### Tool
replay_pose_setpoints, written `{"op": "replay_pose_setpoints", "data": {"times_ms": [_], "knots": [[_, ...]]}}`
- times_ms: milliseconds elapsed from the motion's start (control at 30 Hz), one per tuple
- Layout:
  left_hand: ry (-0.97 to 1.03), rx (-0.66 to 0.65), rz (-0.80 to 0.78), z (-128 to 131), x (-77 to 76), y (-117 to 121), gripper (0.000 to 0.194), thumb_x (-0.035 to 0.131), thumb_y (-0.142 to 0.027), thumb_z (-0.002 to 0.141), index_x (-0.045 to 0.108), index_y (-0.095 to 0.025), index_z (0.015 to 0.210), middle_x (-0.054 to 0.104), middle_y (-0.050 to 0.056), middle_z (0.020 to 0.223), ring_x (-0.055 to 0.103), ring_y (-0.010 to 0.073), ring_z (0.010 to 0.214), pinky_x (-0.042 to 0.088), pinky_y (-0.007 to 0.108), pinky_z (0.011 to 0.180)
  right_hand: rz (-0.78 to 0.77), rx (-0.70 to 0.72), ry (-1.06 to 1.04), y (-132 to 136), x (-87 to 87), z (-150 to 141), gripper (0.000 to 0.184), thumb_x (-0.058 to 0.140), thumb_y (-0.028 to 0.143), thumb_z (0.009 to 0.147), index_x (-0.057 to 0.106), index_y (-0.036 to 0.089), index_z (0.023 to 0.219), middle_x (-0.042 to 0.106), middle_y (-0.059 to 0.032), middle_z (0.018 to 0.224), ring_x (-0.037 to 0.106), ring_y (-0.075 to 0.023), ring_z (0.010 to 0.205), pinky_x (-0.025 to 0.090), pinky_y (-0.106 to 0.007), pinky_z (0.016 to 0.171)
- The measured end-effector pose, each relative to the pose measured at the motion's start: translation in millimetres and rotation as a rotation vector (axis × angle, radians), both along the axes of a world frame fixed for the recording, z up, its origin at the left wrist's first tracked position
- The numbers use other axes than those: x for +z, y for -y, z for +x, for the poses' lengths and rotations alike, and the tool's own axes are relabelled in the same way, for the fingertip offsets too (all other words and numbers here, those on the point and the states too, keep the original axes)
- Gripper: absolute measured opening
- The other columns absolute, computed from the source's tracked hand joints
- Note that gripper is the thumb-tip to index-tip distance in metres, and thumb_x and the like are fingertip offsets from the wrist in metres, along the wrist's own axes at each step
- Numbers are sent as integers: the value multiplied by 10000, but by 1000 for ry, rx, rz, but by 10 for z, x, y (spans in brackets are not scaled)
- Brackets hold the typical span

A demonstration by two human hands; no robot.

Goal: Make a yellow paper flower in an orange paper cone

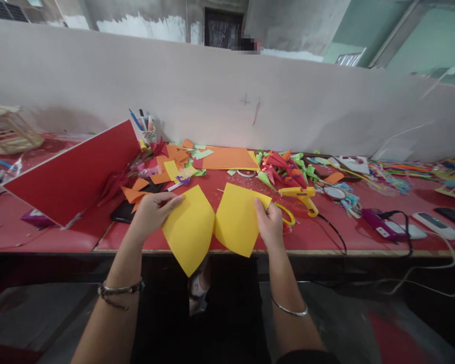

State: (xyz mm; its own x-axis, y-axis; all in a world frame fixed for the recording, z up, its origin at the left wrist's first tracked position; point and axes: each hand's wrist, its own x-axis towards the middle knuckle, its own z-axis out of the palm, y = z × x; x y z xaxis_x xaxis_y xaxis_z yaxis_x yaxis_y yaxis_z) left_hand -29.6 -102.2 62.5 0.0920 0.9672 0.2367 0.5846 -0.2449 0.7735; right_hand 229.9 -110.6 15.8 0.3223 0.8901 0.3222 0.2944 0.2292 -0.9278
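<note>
My left hand (pixel 155 212) pinches the upper left edge of a yellow paper piece (pixel 189 227), which hangs with a pointed corner downward. My right hand (pixel 270 222) grips the upper right corner of a second yellow paper piece (pixel 237 217). Both pieces meet near the middle, above the table's front edge; I cannot tell whether they are joined there. Just beyond my right hand lie a yellow glue gun (pixel 301 197) with a black cord and a yellow loop-shaped handle (pixel 289 215), partly hidden by the hand.
Paper scraps (pixel 178 154) and an orange sheet (pixel 225 158) lie at the back of the red table (pixel 326 237). Rolled paper cones (pixel 282 169) are heaped right of centre. A red board (pixel 83 172) leans at left by a pen cup (pixel 149 135). A purple box (pixel 382 225) sits at right.
</note>
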Motion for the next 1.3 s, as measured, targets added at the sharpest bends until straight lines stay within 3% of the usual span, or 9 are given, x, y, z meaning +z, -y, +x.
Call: {"op": "replay_pose_setpoints", "data": {"times_ms": [133,233,400,533,667,800,967,1133,1300], "knots": [[101,68,25,7,-112,-68,290,525,-393,721,607,-128,638,480,-27,526,387,69,464,265,167,401,-153,412,-122,27,-91,-54,373,591,447,691,618,161,929,674,-59,894,617,-202,818,483,-305,709],[273,123,-26,-22,-253,-138,279,577,-402,685,624,-127,689,551,-12,578,462,85,510,330,162,436,-256,512,-31,38,-174,-80,366,604,406,692,629,166,967,653,-71,1015,602,-227,923,471,-337,795],[788,121,-148,21,-477,-129,475,651,-404,634,572,-185,1048,659,46,875,610,161,746,480,232,651,-205,341,-52,7,-218,-121,450,545,475,718,638,106,958,676,-92,935,619,-265,848,500,-342,691],[958,51,-338,183,-619,-18,453,686,-399,597,612,-157,973,661,91,965,623,216,844,495,292,741,-123,232,-139,4,-186,-202,449,527,485,732,632,107,949,671,-103,943,621,-252,832,498,-316,679],[847,150,-359,311,-678,40,379,665,-420,630,652,-132,876,688,77,874,629,216,827,494,275,730,-67,189,-170,22,-161,-267,427,512,471,748,634,109,938,668,-98,942,611,-253,851,487,-319,712],[699,345,-299,317,-664,22,397,618,-480,642,649,-108,777,683,50,678,628,194,615,477,241,530,-59,132,-219,12,-172,-249,433,493,480,757,637,103,914,669,-94,930,600,-253,882,476,-321,744],[629,397,-238,155,-691,-32,465,592,-526,626,635,-92,788,650,34,600,592,179,528,431,232,459,-56,40,-294,-34,-245,-127,443,523,492,731,625,122,951,652,-94,995,589,-244,933,458,-342,797],[630,501,-24,-98,-623,-147,352,531,-443,709,599,-111,803,633,14,651,581,140,604,449,204,523,-72,-168,-332,-72,-267,103,467,507,507,731,614,104,943,662,-127,940,623,-237,813,495,-324,663],[599,381,-85,-134,-506,-275,272,579,-335,687,561,-116,847,625,24,717,584,116,583,480,219,554,135,-68,-72,-39,-164,175,307,504,351,779,611,152,986,632,-103,1033,574,-227,961,446,-350,823]]}}
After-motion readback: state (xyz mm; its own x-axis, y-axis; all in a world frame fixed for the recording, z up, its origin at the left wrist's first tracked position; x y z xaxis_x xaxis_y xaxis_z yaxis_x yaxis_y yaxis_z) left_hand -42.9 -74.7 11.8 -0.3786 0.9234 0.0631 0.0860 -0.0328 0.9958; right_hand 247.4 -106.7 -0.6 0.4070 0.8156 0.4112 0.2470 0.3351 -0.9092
